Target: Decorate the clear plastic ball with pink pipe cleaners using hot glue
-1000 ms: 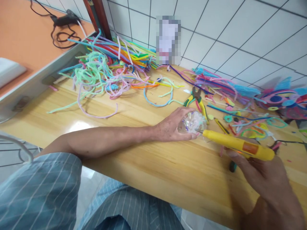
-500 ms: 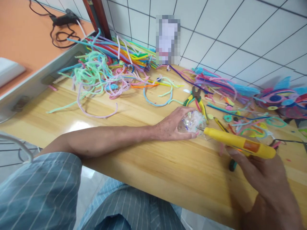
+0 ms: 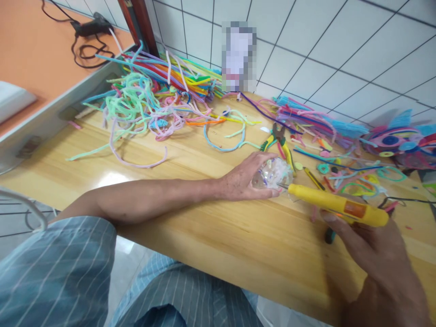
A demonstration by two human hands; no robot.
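My left hand [image 3: 243, 179] curls around a clear, rounded plastic piece [image 3: 267, 175], thumb and fingers on either side of it. Bits of white and purple show on or through the plastic; its exact kind is unclear. In my right hand [image 3: 378, 254] is a yellow glue gun [image 3: 334, 202], its thin metal tip pointing left. The tip meets the near right side of the plastic piece or hovers just over it; which of the two I cannot tell. Just behind the left hand lie pliers [image 3: 279, 136] with yellow and green handles.
Tangled pipe cleaners [image 3: 136, 100] and a colourful bundle [image 3: 190, 81] fill the back left. More pipe cleaners [image 3: 306, 118] and a fuzzy fish-like figure [image 3: 391, 138] line the wall. A yellow cutter [image 3: 313, 178] lies among scraps. A black cord [image 3: 408, 200] runs off right.
The glue gun has shifted slightly left, and its tip is a little lower on the plastic piece. My left hand keeps its grip, almost still.
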